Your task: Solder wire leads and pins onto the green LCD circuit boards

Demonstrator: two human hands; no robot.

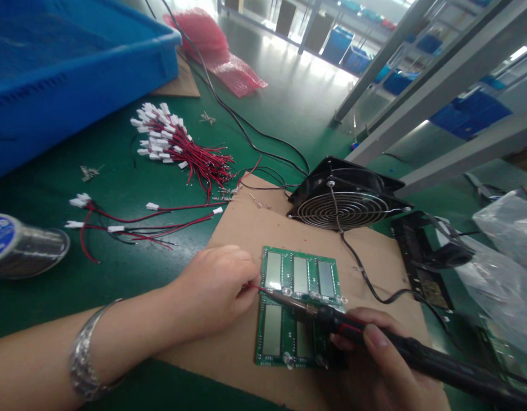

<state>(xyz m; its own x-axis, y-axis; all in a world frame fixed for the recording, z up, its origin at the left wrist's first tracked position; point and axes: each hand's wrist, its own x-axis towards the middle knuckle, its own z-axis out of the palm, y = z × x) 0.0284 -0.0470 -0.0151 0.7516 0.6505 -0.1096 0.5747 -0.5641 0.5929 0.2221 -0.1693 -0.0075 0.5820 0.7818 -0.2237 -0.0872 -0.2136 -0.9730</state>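
Observation:
A green circuit board (289,337) with several grey display panels lies on a sheet of brown cardboard (246,228). My right hand (374,359) grips a black soldering iron (417,357), and its tip rests at the board's left edge. My left hand (216,291) is closed in a pinch right beside that tip, holding a thin red wire (251,287) against the board. A silver bracelet (85,354) sits on my left wrist.
A bundle of red and black wires with white plugs (173,145) lies on the green mat, with loose wire pairs (130,225) nearer me. A black fan (346,197) stands behind the board. A blue crate (53,74) is at far left, a solder spool (19,245) at the left edge.

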